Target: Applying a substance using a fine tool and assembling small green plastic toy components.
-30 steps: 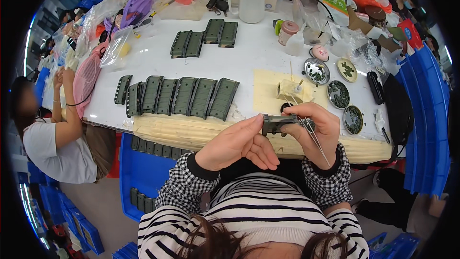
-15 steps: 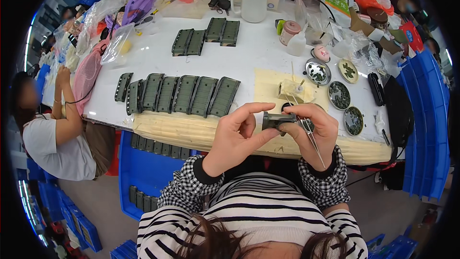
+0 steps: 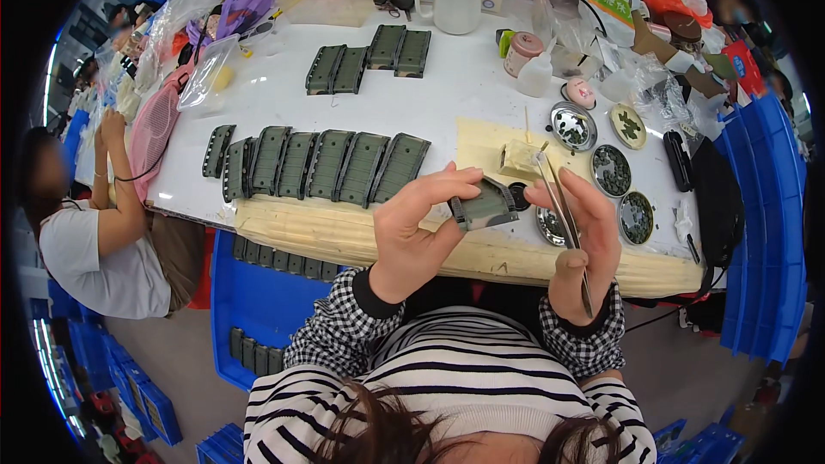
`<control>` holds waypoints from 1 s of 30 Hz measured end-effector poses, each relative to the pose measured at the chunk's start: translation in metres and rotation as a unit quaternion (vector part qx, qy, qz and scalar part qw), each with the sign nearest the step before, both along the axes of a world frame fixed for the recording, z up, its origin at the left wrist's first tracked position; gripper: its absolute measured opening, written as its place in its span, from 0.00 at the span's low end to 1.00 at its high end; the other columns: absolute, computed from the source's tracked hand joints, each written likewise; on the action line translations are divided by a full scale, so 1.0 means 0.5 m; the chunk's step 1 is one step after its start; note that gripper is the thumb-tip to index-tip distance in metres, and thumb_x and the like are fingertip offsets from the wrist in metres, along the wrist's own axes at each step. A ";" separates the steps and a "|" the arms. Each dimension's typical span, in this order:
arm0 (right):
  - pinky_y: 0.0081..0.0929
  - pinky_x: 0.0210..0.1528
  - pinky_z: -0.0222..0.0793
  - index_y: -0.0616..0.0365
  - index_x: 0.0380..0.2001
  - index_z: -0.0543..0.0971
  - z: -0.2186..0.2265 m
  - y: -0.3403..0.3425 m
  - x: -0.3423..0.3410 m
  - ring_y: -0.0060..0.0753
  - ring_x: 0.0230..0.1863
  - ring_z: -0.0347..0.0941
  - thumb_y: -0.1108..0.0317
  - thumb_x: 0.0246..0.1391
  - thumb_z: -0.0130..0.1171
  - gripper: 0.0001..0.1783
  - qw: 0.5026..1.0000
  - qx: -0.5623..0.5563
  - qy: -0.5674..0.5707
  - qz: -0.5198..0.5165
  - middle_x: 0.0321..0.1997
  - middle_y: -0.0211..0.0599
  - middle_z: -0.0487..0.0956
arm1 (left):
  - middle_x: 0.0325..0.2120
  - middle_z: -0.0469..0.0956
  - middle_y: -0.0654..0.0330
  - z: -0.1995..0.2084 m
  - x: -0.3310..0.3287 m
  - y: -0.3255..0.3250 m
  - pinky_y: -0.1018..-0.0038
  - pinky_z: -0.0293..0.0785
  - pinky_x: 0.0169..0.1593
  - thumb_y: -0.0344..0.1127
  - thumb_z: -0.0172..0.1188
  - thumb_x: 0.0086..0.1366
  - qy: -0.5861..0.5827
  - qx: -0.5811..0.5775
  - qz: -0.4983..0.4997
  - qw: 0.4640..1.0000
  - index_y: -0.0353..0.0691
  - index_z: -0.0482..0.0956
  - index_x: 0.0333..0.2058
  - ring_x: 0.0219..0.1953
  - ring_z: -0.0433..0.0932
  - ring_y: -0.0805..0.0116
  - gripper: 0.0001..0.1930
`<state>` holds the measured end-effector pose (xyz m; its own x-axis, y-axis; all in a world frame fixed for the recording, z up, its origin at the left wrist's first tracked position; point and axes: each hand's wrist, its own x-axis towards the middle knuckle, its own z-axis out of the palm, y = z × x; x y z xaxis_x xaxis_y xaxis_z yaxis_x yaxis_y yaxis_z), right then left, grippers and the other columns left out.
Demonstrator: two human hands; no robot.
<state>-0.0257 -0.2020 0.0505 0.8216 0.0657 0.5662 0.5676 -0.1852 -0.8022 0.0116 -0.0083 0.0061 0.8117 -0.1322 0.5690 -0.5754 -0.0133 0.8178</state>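
My left hand (image 3: 408,236) is closed on one end of a dark green camouflage ribbed case (image 3: 486,206), which it holds tilted above the table's front edge. A pair of metal tweezers (image 3: 565,222) lies across my right hand (image 3: 589,245), thumb against it, tips pointing up and away. The right fingertips are apart from the case. Just beyond the hands stands a small cream block (image 3: 520,157) with a thin stick in it, on a yellowish sheet (image 3: 473,139). A small black round cap (image 3: 518,196) sits beside the case. Several similar green cases (image 3: 331,166) lie in a row to the left.
Shallow dishes of small dark green pieces (image 3: 610,170) stand at right, near a black case (image 3: 676,161). More green cases (image 3: 400,50) lie farther back, before a white mug (image 3: 458,4). A blue tray (image 3: 258,292) holds cases below left. Another person (image 3: 107,245) sits at left.
My right hand has let go of the case and moved right, its tweezers now turned tips up. The left hand has tilted the case, showing its broad side.
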 end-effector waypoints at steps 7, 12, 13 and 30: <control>0.34 0.52 0.76 0.60 0.47 0.77 0.007 -0.015 -0.057 0.47 0.51 0.78 0.79 0.48 0.66 0.21 0.990 -0.134 -0.041 -0.018 0.50 0.46 0.77 | 0.42 0.82 0.53 0.002 0.018 -0.008 0.57 0.73 0.58 0.17 0.66 0.46 -0.162 0.053 0.090 0.981 0.37 0.81 0.38 0.48 0.81 0.56 0.17; 0.34 0.52 0.76 0.62 0.48 0.77 0.010 0.000 -0.056 0.50 0.53 0.76 0.78 0.48 0.67 0.22 0.988 -0.130 -0.080 -0.007 0.46 0.43 0.76 | 0.41 0.82 0.52 0.001 0.017 -0.015 0.56 0.73 0.57 0.18 0.67 0.45 -0.194 0.061 0.101 0.974 0.38 0.81 0.37 0.48 0.81 0.55 0.17; 0.35 0.53 0.76 0.62 0.48 0.77 0.010 -0.001 -0.055 0.51 0.53 0.76 0.78 0.48 0.66 0.22 0.988 -0.134 -0.081 -0.002 0.47 0.44 0.76 | 0.41 0.82 0.52 0.002 0.017 -0.015 0.56 0.73 0.57 0.18 0.67 0.45 -0.199 0.064 0.102 0.973 0.38 0.81 0.37 0.48 0.81 0.55 0.18; 0.34 0.53 0.77 0.61 0.49 0.77 0.015 0.006 -0.055 0.50 0.52 0.77 0.79 0.48 0.66 0.22 0.983 -0.162 -0.086 -0.010 0.47 0.43 0.76 | 0.41 0.82 0.53 0.000 0.017 -0.011 0.57 0.73 0.58 0.17 0.66 0.44 -0.232 0.083 0.127 0.961 0.38 0.81 0.38 0.47 0.81 0.55 0.19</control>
<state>-0.0531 -0.1990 0.0579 0.7185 0.2509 0.6487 0.6834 -0.4280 -0.5914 0.0199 -0.0138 0.0060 0.4932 -0.0835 0.8659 -0.8390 -0.3085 0.4482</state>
